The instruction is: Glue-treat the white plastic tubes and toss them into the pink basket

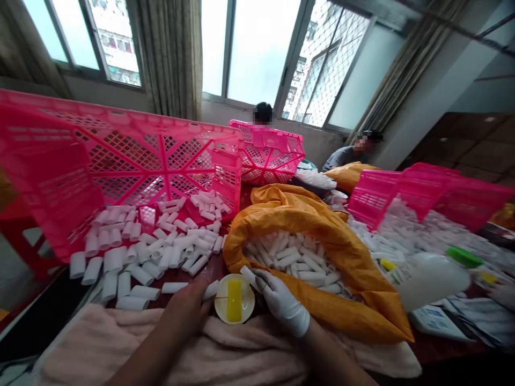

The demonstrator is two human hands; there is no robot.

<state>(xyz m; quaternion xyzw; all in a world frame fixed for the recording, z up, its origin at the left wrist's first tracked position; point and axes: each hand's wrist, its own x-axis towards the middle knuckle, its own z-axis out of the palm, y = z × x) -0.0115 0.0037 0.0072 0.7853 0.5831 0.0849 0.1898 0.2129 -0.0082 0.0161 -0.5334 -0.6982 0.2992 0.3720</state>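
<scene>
The left tube (pixel 211 290), short, white and smooth-sided, lay just left of a round cream dish (pixel 219 314) bearing a yellow strip (pixel 234 301), near the middle of the desk's (pixel 438 347) near edge; its long axis slanted toward the far right corner. The bare left hand (pixel 190 303) had its grip closed around the near end. The right tube (pixel 248 275), also white and cylindrical, was pinched in the gloved right hand's (pixel 280 300) fingertips beside the dish, pointing toward the far left corner.

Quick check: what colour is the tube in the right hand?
White; the tube in the right hand shows in the head view.
</scene>
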